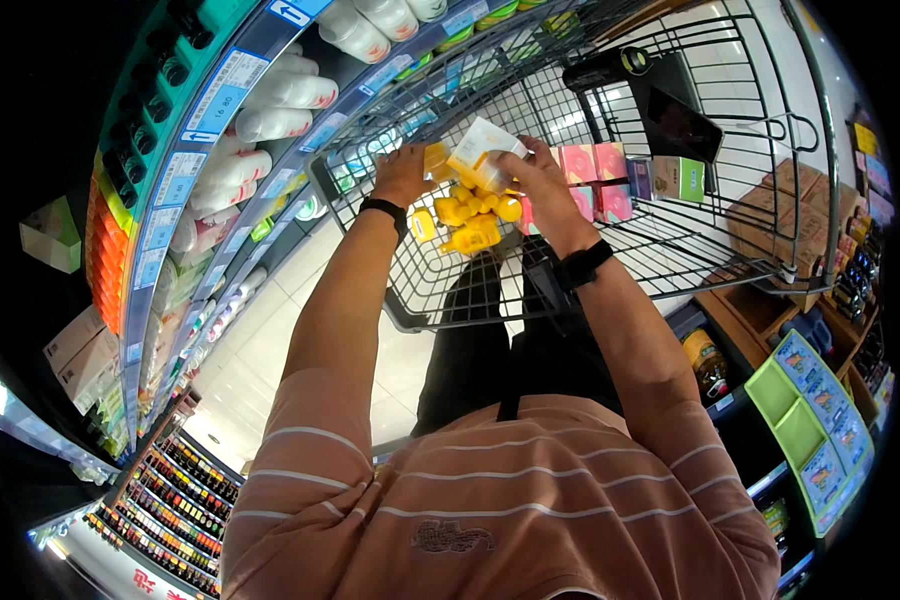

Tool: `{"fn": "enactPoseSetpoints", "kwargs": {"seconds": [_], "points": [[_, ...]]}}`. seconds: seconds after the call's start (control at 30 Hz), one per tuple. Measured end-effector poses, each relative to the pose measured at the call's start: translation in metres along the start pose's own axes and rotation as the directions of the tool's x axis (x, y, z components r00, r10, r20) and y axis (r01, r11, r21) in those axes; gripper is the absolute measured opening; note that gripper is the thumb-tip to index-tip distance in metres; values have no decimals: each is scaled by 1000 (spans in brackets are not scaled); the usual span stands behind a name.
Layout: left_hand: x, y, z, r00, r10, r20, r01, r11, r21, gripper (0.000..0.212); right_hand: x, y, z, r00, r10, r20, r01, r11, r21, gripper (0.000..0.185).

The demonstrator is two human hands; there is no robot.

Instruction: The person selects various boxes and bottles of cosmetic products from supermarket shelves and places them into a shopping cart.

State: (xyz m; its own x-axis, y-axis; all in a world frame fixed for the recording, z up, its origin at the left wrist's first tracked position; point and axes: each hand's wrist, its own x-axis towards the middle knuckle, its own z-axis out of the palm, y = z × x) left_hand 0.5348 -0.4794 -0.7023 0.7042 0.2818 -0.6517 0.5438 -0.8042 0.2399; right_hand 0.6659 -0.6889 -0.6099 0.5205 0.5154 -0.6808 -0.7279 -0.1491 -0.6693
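Over the shopping cart [420,328], my right hand [536,180] grips a white and yellow box [487,150], held tilted between thumb and fingers. To its left, my left hand [403,176] has its fingers and thumb against a yellow container [436,161], partly hidden behind the box. Below both hands, several small yellow bottles [472,234] lie loose in the cart. Pink boxes [596,163] stand in rows beside my right hand, some of them covered by it. A green and white box [679,178] sits further right, next to a purple box [640,178].
Shelves with white bottles [289,90] and price tags run along the left. A smartphone [682,124] and a black cylindrical object [604,69] lie at the cart's far right end. Cardboard cartons [776,214] stand beyond the cart, and a green divided tray display [799,420] is at right.
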Motion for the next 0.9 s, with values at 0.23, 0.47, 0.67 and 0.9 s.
{"fn": "enactPoseSetpoints", "kwargs": {"seconds": [0.23,0.47,0.67,0.9], "points": [[4,-16,18,999,37,-29,-37,999,10,94,4,12,9,998,11,-67,-17,996,-89,97],[-9,-19,5,991,1,-135,-2,1000,-8,100,18,40,8,1000,-20,-11,19,995,-96,91],[-8,-28,12,989,17,-147,-8,998,63,70,36,69,18,988,-152,-29,136,944,-301,91],[-13,-33,-13,965,-64,-254,33,991,-127,49,38,82,46,965,-263,-25,230,885,-406,83]]}}
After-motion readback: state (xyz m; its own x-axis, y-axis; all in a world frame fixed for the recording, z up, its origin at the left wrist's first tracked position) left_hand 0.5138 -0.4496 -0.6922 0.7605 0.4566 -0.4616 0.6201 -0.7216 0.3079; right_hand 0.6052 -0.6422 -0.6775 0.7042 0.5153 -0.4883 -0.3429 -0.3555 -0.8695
